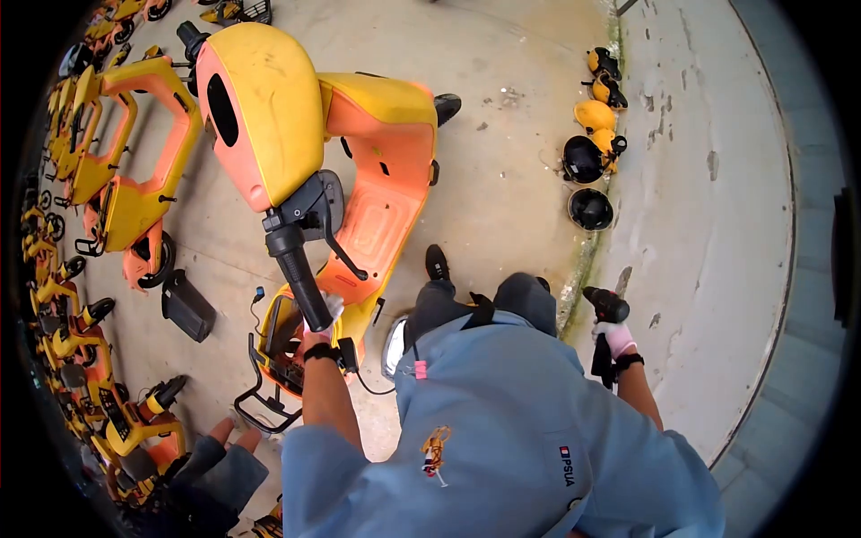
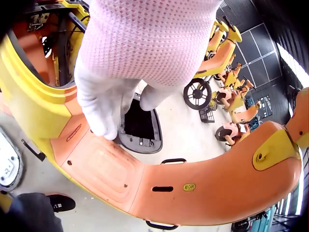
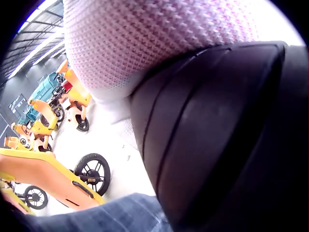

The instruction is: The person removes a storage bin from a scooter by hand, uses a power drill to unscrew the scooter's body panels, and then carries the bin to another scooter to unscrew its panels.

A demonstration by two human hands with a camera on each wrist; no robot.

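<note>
A yellow and orange scooter body (image 1: 269,108) stands in front of the person, its footboard (image 2: 104,162) bare. My left hand (image 2: 145,53), in a white and pink knit glove, hangs with its fingers pointing down over the rear of the footboard. In the head view the black handlebar grip (image 1: 296,273) partly hides this hand. Nothing shows between its fingers. Out to the right side, my gloved right hand (image 1: 616,339) grips a black and red cordless drill (image 1: 607,305). The drill's dark body (image 3: 207,130) fills much of the right wrist view.
Beside the scooter a dark hollow plastic part (image 1: 188,307) lies on the floor. Several black and yellow helmets (image 1: 583,160) line the foot of the wall (image 1: 708,179). More scooters (image 1: 143,170) stand at left, where another person's legs (image 1: 235,435) show.
</note>
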